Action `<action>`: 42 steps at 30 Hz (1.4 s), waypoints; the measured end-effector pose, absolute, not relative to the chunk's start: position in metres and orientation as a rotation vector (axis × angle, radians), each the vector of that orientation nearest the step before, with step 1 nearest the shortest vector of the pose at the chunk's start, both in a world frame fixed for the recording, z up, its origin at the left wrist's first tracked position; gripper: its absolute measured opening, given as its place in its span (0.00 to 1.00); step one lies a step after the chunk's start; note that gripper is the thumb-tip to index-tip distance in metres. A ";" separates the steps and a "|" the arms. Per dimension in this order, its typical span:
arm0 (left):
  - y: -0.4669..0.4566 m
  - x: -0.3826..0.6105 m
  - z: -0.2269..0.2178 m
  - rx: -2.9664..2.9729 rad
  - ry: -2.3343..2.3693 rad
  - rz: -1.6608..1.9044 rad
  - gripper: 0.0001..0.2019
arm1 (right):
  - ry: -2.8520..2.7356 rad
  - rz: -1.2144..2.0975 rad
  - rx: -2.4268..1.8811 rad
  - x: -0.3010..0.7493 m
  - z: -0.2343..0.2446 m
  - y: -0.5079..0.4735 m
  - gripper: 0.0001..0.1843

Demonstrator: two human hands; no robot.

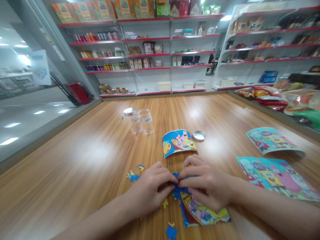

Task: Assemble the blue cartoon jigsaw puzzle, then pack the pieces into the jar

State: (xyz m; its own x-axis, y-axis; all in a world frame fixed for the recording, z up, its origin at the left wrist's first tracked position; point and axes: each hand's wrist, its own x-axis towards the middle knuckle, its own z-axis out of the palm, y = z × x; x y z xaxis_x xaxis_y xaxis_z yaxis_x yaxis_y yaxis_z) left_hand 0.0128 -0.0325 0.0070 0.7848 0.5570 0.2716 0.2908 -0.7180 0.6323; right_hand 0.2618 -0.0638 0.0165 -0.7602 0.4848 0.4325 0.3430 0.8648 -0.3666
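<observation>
A partly joined jigsaw puzzle [191,208] with a cartoon boat scene lies on the wooden table below my hands. My left hand [156,185] has thumb and index finger closed at the puzzle's upper left corner, on a blue jigsaw piece mostly hidden by the fingertips. Over the upper edge bends my right hand [206,181], its fingertips pressed together at that same corner and its thumb over the picture. Loose yellow pieces [164,203] lie under my left hand. A blue piece [171,231] sits nearer me, and several small pieces [134,176] lie to the left.
Beyond the puzzle stands a curved picture card [178,143] beside a metal lid [199,135]. Two clear jars, one lidded [135,121] and one uncovered [146,122], stand farther back. Two cartoon sheets [277,176] lie right. Packaged snacks [265,95] border the table; stocked shelves [145,68] stand behind.
</observation>
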 end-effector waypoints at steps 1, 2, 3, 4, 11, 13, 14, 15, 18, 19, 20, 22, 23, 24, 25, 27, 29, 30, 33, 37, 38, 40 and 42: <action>-0.032 0.013 0.006 2.400 0.624 0.611 0.06 | -2.511 0.355 -0.606 0.262 0.016 -0.064 0.19; -0.031 0.014 0.006 2.404 0.620 0.616 0.06 | -2.515 0.348 -0.609 0.262 0.016 -0.064 0.18; -0.031 0.014 0.007 2.404 0.617 0.623 0.06 | -2.519 0.343 -0.614 0.262 0.016 -0.064 0.18; -0.031 0.014 0.008 2.401 0.614 0.629 0.06 | -2.522 0.339 -0.618 0.263 0.017 -0.064 0.18; -0.033 0.011 0.013 2.410 0.633 0.656 0.11 | -2.525 0.327 -0.637 0.264 0.015 -0.064 0.15; -0.033 0.010 0.013 2.437 0.633 0.672 0.10 | -2.509 0.322 -0.635 0.265 0.014 -0.063 0.14; -0.034 0.010 0.013 2.454 0.634 0.669 0.10 | -2.498 0.317 -0.635 0.265 0.014 -0.063 0.14; -0.034 0.010 0.012 2.471 0.639 0.653 0.09 | -2.486 0.311 -0.635 0.265 0.013 -0.063 0.14; -0.037 0.009 0.012 2.514 0.654 0.570 0.10 | -2.457 0.301 -0.635 0.266 0.012 -0.062 0.13; -0.038 0.009 0.012 2.525 0.654 0.544 0.10 | -2.453 0.300 -0.637 0.266 0.012 -0.062 0.13; -0.038 0.009 0.012 2.532 0.652 0.520 0.10 | -2.452 0.301 -0.639 0.266 0.011 -0.062 0.13; -0.038 0.010 0.012 2.535 0.649 0.488 0.09 | -2.462 0.306 -0.646 0.266 0.011 -0.062 0.13; -0.038 0.010 0.013 2.530 0.649 0.476 0.09 | -2.469 0.310 -0.649 0.266 0.011 -0.062 0.13; -0.038 0.011 0.013 2.522 0.651 0.464 0.08 | -2.478 0.315 -0.651 0.266 0.010 -0.062 0.13; -0.037 0.011 0.014 2.512 0.655 0.449 0.08 | -2.489 0.318 -0.653 0.266 0.010 -0.062 0.13; -0.037 0.012 0.015 2.492 0.660 0.420 0.06 | -2.509 0.316 -0.658 0.266 0.010 -0.063 0.13; -0.036 0.012 0.016 2.475 0.666 0.405 0.05 | -2.527 0.306 -0.664 0.266 0.010 -0.063 0.13; -0.036 0.011 0.017 2.465 0.668 0.407 0.05 | -2.534 0.301 -0.664 0.266 0.010 -0.063 0.13; -0.036 0.010 0.018 2.434 0.657 0.435 0.04 | -2.538 0.298 -0.655 0.265 0.010 -0.062 0.15; -0.036 0.010 0.017 2.333 0.684 0.527 0.01 | -2.538 0.297 -0.651 0.266 0.011 -0.063 0.16; -0.036 0.011 0.017 2.290 0.720 0.566 0.03 | -2.540 0.296 -0.651 0.267 0.011 -0.063 0.16; -0.035 0.012 0.014 2.196 0.804 0.649 0.07 | -2.542 0.294 -0.655 0.268 0.011 -0.064 0.16; -0.034 0.013 0.012 2.085 0.892 0.695 0.09 | -2.541 0.295 -0.660 0.268 0.011 -0.064 0.15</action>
State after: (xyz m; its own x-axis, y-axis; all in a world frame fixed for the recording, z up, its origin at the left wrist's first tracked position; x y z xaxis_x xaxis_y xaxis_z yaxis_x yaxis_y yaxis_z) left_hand 0.0132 -0.0335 0.0121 0.6094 0.7721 0.1806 0.3643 -0.4749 0.8011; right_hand 0.2678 -0.0637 0.0113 -0.7605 0.5047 0.4084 0.3979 0.8594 -0.3211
